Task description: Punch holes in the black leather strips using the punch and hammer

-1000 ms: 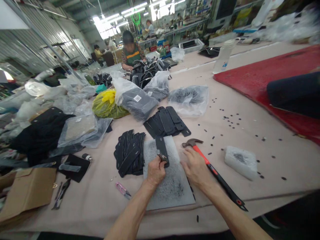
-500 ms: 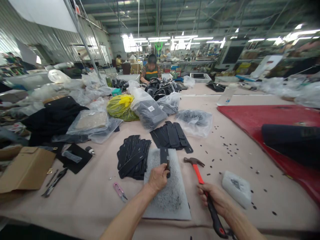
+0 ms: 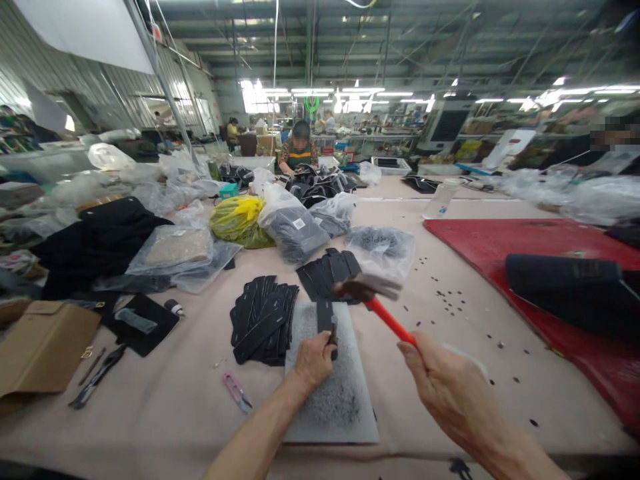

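The left hand [image 3: 314, 361] is closed around a small metal tool [image 3: 333, 327], its fingers pinching it upright over a single black strip [image 3: 325, 316]. That strip lies on a speckled pale board [image 3: 310, 427], which rests close to the near edge of the tabletop [image 3: 410, 427]. The right hand [image 3: 453, 387] is wrapped around the red handle of a claw hammer [image 3: 393, 321], holding it in the air to the right of the board; the head looks slightly blurred.

Just beside the board, on the side toward the tabletop's left edge, is a fanned pile of black strips [image 3: 265, 327], with pink snips [image 3: 237, 393] nearer the near edge. Beyond the board, toward the far edge, lies a second group of strips [image 3: 315, 277], partly hidden by the hammer head. Past it are a clear bag with writing [image 3: 383, 250], a bag of dark pieces [image 3: 295, 233] and a yellow bag [image 3: 240, 223]. Small dark discs [image 3: 534, 423] are scattered toward the right edge, near a red sheet [image 3: 475, 243]. A cardboard box [image 3: 55, 347] stands toward the near left corner.
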### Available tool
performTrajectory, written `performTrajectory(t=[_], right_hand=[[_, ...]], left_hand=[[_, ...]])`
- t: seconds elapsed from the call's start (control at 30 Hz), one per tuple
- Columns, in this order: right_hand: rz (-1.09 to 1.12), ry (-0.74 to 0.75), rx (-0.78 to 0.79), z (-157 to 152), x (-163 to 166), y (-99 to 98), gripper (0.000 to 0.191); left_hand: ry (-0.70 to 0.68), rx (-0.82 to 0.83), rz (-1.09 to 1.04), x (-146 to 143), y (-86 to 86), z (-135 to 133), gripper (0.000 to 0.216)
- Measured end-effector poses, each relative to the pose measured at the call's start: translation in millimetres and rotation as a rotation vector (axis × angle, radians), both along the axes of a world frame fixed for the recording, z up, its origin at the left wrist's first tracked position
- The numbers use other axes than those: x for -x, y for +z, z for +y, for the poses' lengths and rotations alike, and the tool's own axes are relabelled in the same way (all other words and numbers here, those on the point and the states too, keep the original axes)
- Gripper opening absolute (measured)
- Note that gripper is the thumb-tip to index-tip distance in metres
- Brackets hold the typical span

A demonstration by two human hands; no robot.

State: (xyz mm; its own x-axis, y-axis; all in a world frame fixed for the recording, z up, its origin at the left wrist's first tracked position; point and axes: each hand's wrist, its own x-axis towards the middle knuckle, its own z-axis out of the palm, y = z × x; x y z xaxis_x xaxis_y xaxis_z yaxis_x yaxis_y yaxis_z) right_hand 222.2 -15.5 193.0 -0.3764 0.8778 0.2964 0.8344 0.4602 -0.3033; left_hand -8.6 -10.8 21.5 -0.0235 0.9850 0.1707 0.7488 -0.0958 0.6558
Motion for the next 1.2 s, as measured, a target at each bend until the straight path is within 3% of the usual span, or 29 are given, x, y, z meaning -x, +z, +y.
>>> performTrajectory(t=[0.13, 0.3, 0.37, 0.43, 0.5, 0.63, 0.7, 0.87, 0.97, 1.07, 1.13, 1.2], right_hand=[[-0.184, 0.109, -0.042, -1, 6, 8.5, 0.032], [0.088, -0.006, -0.253, -1, 9, 25.0, 0.033], [0.048, 0.028, -0.204, -2, 8, 17.5, 0.033], [-0.085, 0.089, -0.057, -2, 5, 11.2, 0.032], [-0.13, 0.093, 0.04, 0, 3, 15.1, 0.031], [0.212, -0.078, -0.115, 1, 7, 36.7, 0.034], [0.285, -0.116, -0.158, 0, 9, 33.5, 0.036], [-0.081, 0.018, 0.188, 1, -8, -9.0, 0.035], [-0.049, -0.045, 0.37, 7, -26, -37.8, 0.032], [0.098, -0.12, 0.56, 12, -38, -82.8, 0.036], [0.095, -0.209, 0.602, 12, -42, -118.4, 0.036], [0.007, -0.268, 0.49, 10, -40, -146.9, 0.027]], left_hand=[[0.002, -0.02, 0.003, 0, -1.3, 0, 0.014], [0.006, -0.02, 0.014, 0, -6.8, 2, 0.013], [-0.006, -0.021, 0.014, -1, -7.5, 2, 0.013], [-0.007, -0.015, 0.013, -1, -7.1, 3, 0.012], [0.001, -0.007, 0.011, -1, -6.1, 3, 0.012], [0.006, 0.003, 0.019, -2, -3.6, 3, 0.011], [0.005, 0.008, 0.025, -2, -2.3, 3, 0.011], [-0.009, -0.009, 0.031, -3, -1.2, 4, 0.009], [-0.002, -0.02, 0.006, -3, -0.9, 4, 0.01], [-0.008, -0.016, -0.013, -3, 0.0, 3, 0.009], [-0.01, -0.007, -0.011, -2, 0.4, 4, 0.009], [-0.008, 0.0, -0.001, -2, -0.2, 4, 0.008]])
